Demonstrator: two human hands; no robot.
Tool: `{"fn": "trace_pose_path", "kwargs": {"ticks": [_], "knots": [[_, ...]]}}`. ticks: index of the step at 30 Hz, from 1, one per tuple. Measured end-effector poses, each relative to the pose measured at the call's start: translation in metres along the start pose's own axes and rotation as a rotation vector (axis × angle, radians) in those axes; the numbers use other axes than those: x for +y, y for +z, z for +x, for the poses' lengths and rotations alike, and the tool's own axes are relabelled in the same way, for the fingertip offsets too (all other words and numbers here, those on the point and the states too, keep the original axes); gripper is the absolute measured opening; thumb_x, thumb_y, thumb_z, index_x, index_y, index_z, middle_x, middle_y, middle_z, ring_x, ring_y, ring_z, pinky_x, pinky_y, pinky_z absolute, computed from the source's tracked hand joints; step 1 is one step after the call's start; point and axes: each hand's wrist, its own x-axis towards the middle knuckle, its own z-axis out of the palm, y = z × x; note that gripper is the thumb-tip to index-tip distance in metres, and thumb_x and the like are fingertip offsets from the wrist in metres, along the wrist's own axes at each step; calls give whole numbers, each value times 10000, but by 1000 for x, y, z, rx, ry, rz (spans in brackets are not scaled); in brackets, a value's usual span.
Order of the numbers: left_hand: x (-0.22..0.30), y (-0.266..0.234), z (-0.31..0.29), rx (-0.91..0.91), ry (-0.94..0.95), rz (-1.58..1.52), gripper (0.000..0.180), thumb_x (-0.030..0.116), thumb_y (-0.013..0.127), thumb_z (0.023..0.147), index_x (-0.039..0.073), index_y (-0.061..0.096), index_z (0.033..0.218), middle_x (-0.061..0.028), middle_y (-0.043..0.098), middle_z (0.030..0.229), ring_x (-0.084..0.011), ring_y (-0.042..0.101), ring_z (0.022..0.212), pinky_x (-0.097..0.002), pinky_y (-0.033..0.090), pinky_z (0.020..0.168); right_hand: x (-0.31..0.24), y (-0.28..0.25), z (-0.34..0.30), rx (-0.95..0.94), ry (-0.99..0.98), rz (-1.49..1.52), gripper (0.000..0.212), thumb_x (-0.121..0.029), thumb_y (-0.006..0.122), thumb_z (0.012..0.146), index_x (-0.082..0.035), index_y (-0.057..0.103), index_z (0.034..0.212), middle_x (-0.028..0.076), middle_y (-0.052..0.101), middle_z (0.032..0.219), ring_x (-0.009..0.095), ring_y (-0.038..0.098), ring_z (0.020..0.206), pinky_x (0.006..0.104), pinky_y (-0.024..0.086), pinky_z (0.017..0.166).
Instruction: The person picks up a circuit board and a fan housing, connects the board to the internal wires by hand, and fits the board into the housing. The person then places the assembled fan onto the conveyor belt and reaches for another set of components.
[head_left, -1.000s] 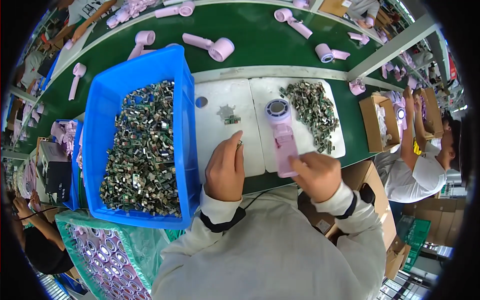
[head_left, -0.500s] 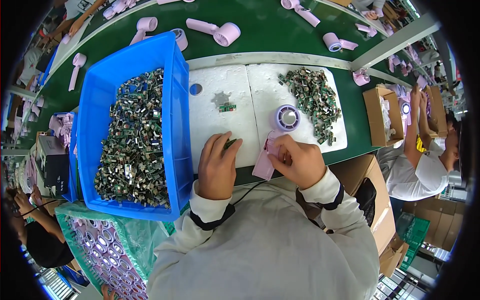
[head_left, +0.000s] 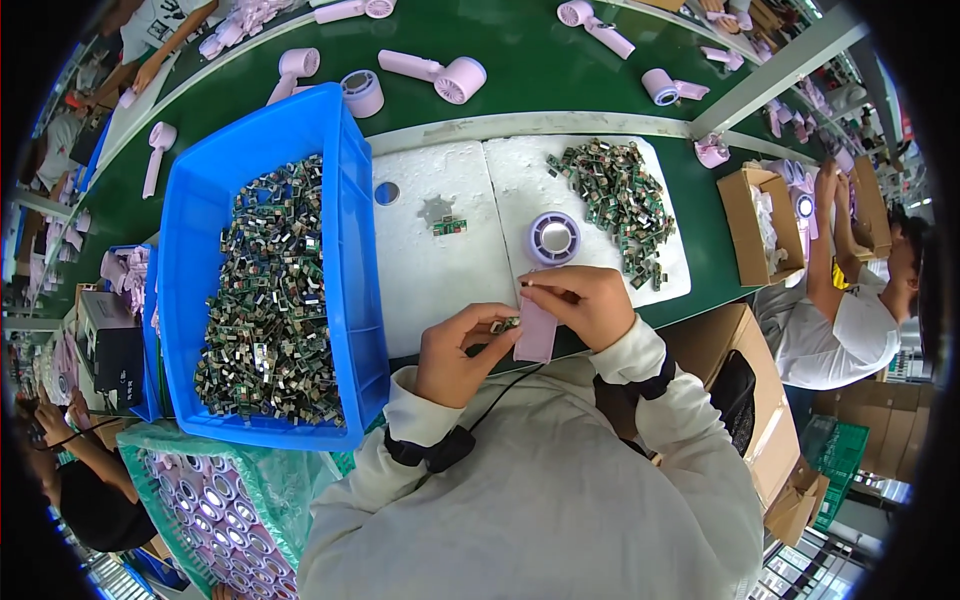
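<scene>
A pink handheld fan lies on the white foam board in front of me, its round head (head_left: 553, 238) pointing away and its handle (head_left: 537, 335) toward me. My left hand (head_left: 462, 350) pinches a small green circuit board (head_left: 505, 325) beside the handle's left edge. Over the upper end of the handle, my right hand (head_left: 590, 305) is closed in a pinch. A tiny pale bit shows at its fingertips, too small to name. Another circuit board (head_left: 449, 227) lies farther off, next to a grey star-shaped piece (head_left: 433, 209).
On my left stands a blue bin (head_left: 355, 270) full of circuit boards. A pile of boards (head_left: 615, 200) covers the foam board's right side. More pink fans (head_left: 461, 80) lie on the green belt (head_left: 520, 55). A cardboard box (head_left: 752, 225) stands right, near a co-worker (head_left: 850, 330).
My left hand has come right and nearer with the circuit board, up to the handle. My right hand has shifted to a pinch at the handle's upper end. The fan has straightened slightly.
</scene>
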Motion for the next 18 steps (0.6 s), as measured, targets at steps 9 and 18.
{"fn": "trace_pose_path", "kwargs": {"ticks": [9,18], "knots": [[-5,1,15,165,-36,-113,293,-22,659,958,-36,627,1249,-112,699,1083,-170,698,983,-301,567,916,-8,-4,6,-76,130,-12,143,-145,770,849,-80,771,977,77,654,650,181,629,556,305,502,540],[-8,3,20,105,4,-112,277,24,590,1015,-34,626,1284,-131,704,1108,-192,698,1021,-328,559,949,-3,3,2,-39,91,-19,136,-159,775,831,-86,764,945,56,598,589,181,589,509,315,474,511]]}}
